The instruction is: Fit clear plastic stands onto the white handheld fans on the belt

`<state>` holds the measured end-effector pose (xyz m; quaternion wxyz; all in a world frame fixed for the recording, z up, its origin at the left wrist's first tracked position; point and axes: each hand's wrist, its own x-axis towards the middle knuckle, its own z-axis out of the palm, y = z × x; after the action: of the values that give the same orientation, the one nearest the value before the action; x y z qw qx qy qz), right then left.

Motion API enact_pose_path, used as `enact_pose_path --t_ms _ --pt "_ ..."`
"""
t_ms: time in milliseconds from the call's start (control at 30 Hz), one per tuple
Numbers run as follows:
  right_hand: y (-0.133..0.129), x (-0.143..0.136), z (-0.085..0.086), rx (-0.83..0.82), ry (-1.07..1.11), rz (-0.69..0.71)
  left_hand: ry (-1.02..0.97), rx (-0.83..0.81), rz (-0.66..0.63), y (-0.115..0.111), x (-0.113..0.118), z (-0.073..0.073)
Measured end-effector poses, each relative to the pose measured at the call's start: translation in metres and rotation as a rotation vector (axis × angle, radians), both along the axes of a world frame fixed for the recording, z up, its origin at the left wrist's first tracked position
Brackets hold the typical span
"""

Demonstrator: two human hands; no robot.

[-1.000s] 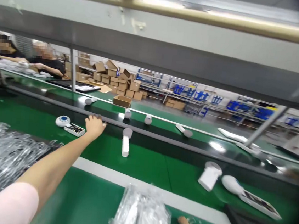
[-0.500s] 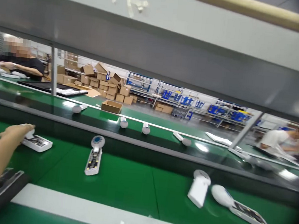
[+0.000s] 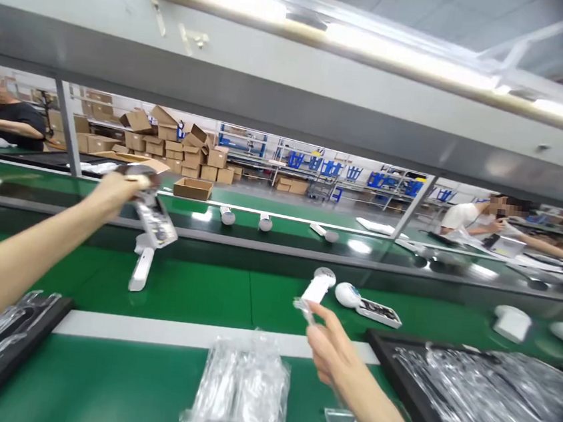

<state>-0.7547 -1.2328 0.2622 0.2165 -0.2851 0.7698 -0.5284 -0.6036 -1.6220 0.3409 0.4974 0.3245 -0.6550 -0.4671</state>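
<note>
Over the green belt [image 3: 203,290], left hand [image 3: 119,188] grips a long white plastic device [image 3: 157,223] — pointing five o'clock — right hand [image 3: 332,346] pinching clear plastic [image 3: 304,307].

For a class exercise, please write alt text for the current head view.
A person's left hand holds a white device with exposed circuitry above a green work surface, while the right hand pinches a small clear plastic piece. In front lies crinkled clear plastic, with black trays either side.

Far left of centre: piled cartons [image 3: 187,149]; an open box [image 3: 192,189] nearer. Far centre to right: blue items [image 3: 331,168] on racks [image 3: 277,158]. Person in black [image 3: 16,121], far left; person in white [image 3: 458,217], far right. Grey beam [image 3: 273,103] overhead, lit lamp [image 3: 408,58] above it.
</note>
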Motion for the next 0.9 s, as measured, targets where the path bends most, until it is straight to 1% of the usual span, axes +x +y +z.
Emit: enact_pose_path --t_ms 33,67,100,167,233,267,333,433,533,633,700,733,800,867,900 --pt "-0.008 0.007 0.006 -0.016 0.083 0.027 0.022 0.021 -0.102 0.024 -0.014 0.000" --pt "-0.015 0.013 0.010 -0.025 0.183 0.030 0.084 0.077 -0.279 0.050 -0.028 -0.002" --pt "-0.022 0.018 0.013 -0.027 0.288 0.010 0.137 0.152 -0.375 0.076 -0.040 -0.006" --pt "-0.032 0.024 0.015 -0.004 0.491 -0.073 0.154 0.222 -0.475 0.125 -0.060 -0.018" --pt "-0.038 0.028 0.013 0.069 0.651 -0.151 0.139 0.322 -0.540 0.166 -0.073 -0.029" --pt "-0.040 0.030 0.011 0.116 0.707 -0.172 0.124 0.358 -0.561 0.182 -0.076 -0.034" --pt "-0.041 0.033 0.008 0.199 0.778 -0.197 0.085 0.394 -0.584 0.205 -0.080 -0.038" --pt "-0.043 0.039 0.002 0.278 0.843 -0.231 0.051 0.405 -0.586 0.220 -0.081 -0.038" --pt "-0.043 0.041 -0.008 0.322 0.892 -0.266 0.045 0.400 -0.564 0.224 -0.080 -0.031" --pt "-0.038 0.037 -0.018 0.280 0.822 -0.182 0.066 0.379 -0.529 0.226 -0.078 -0.028" --pt "-0.032 0.032 -0.023 0.217 0.770 -0.122 0.136 0.391 -0.536 0.230 -0.074 -0.033" --pt "-0.029 0.030 -0.024 0.182 0.772 -0.113 0.175 0.415 -0.575 0.233 -0.072 -0.038" --pt "-0.023 0.031 -0.026 0.117 0.831 -0.115 0.192 0.506 -0.740 0.239 -0.066 -0.052" --pt "-0.018 0.035 -0.025 0.077 0.883 -0.093 0.107 0.593 -0.886 0.244 -0.061 -0.066" --pt "-0.017 0.037 -0.025 0.064 0.886 -0.078 0.045 0.611 -0.906 0.246 -0.060 -0.071"
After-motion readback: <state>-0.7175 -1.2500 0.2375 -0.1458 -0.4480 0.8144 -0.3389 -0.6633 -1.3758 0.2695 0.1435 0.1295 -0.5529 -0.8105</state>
